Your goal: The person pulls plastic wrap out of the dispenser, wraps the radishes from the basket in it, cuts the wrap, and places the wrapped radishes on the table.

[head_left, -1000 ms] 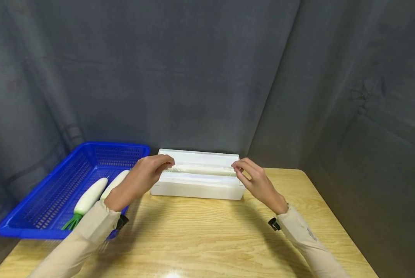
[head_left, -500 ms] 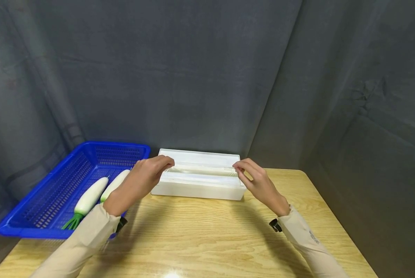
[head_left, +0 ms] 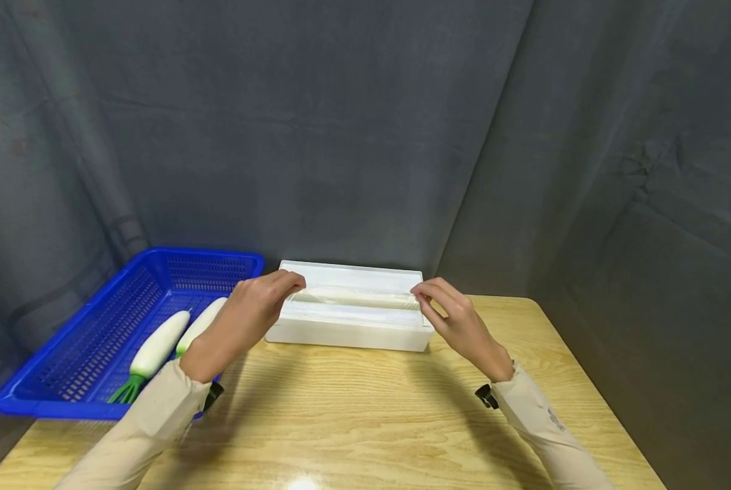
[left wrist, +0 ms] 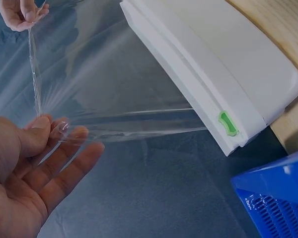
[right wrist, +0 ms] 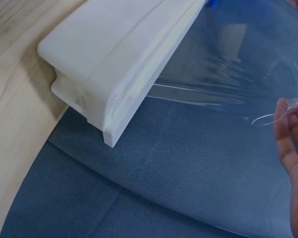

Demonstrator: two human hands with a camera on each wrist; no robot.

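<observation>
Transparent film (left wrist: 104, 82), plain only in wrist views, stays pinched by left hand (head_left: 254, 309) and right hand (head_left: 457, 320), seemingly unshifted.

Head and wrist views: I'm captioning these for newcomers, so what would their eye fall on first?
Probably the blue basket at the head view's left, with two white radishes in it. Next, the white box at the back of the table, and the clear film running from it to the left hand and right hand, which pinch its edge.
</observation>
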